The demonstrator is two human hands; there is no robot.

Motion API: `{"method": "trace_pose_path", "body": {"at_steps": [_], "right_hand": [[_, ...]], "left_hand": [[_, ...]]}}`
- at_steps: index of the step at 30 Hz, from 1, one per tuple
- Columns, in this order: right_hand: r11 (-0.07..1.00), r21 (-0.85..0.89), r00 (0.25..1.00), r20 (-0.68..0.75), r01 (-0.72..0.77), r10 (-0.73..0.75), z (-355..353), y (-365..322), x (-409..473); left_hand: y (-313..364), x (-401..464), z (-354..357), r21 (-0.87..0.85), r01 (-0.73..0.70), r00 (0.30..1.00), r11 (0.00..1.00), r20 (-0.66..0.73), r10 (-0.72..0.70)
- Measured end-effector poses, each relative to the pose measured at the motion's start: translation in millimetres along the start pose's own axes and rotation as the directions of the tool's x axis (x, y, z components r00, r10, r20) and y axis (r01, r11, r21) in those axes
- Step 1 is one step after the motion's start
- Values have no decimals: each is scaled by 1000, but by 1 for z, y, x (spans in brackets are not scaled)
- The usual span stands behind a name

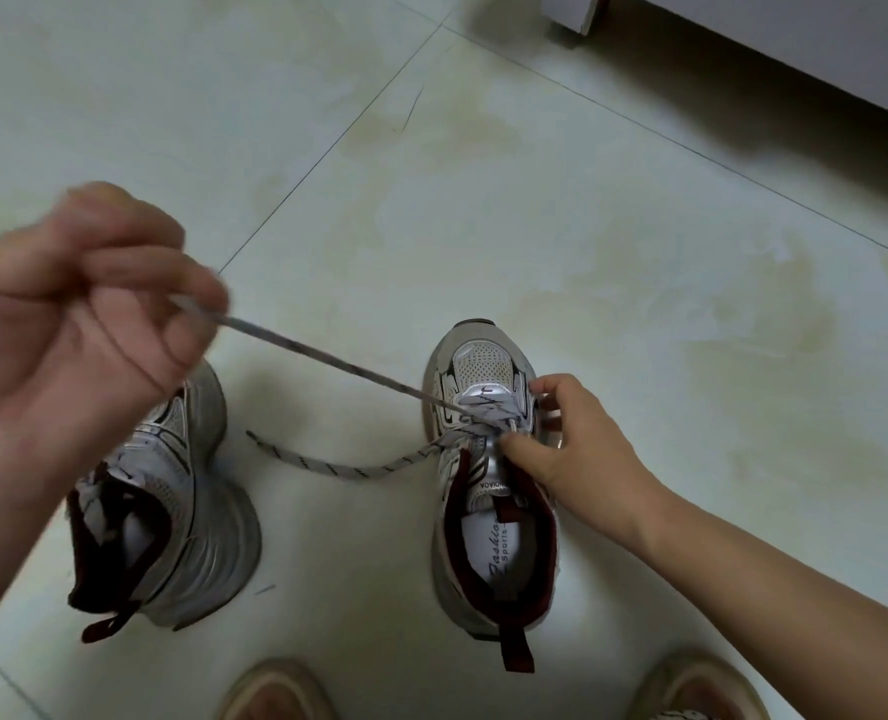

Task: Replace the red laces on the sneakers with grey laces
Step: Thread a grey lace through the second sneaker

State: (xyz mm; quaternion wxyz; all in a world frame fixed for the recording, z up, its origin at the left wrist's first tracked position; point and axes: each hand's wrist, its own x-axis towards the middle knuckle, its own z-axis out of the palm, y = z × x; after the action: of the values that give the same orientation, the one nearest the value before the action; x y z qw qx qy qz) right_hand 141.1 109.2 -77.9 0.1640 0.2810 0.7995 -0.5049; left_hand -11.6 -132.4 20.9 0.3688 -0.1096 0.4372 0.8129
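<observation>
The left hand (83,304), raised closest to the camera at nine o'clock, has its fingers curled and pinching the taut end of the grey lace (327,358). That lace runs down to the lower eyelets of the right sneaker (488,459) at five o'clock, where the right hand (561,444) pinches the crossing with thumb and fingertips. The other end trails slack on the floor (535,210) toward the left sneaker (171,501). Pull steadily, keep the flat lace untwisted, and even both ends before the next eyelet.

Pale stained floor tiles (483,148); white cabinet base (795,39) far right; toes of worn slippers (275,691) near edge
</observation>
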Motion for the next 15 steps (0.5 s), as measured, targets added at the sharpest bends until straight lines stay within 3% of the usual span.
{"method": "trace_pose_path", "body": {"at_steps": [1, 2, 5, 6, 7, 9, 11, 13, 15], "right_hand": [[1000, -9, 1000, -14, 6, -6, 0, 0, -1], [1000, -25, 1000, -28, 12, -13, 0, 1, -2], [998, -49, 995, -87, 48, -52, -4, 2, -5], [997, -38, 992, -107, 67, -70, -6, 2, -6], [996, -32, 989, -117, 82, -85, -7, 1, -6], [994, -38, 987, -118, 103, -107, -7, -1, -6], [989, -67, 983, -122, 133, -140, -6, -3, -5], [980, -115, 978, -113, 161, -174, -5, -5, -4], [969, -158, 975, -82, 191, -205, -6, -8, -1]], "left_hand": [[-2, -2, 2, -49, 106, 994, 993, 6, -105], [5, -5, 5, 50, 151, 979, 987, -147, -142], [-19, 5, 10, 470, 78, 997, 879, -49, -62], [-45, 6, 15, 612, 80, 996, 787, -70, -47], [-64, 5, 28, 781, 57, 990, 622, -125, 66], [-101, 9, 46, 959, -57, 991, 276, 21, 132], [-124, 19, 47, 993, -121, 984, -16, 122, 129], [-137, 28, 45, 984, -151, 974, -97, 165, 156], [-147, 32, 45, 978, -192, 962, -86, 204, 181]]}}
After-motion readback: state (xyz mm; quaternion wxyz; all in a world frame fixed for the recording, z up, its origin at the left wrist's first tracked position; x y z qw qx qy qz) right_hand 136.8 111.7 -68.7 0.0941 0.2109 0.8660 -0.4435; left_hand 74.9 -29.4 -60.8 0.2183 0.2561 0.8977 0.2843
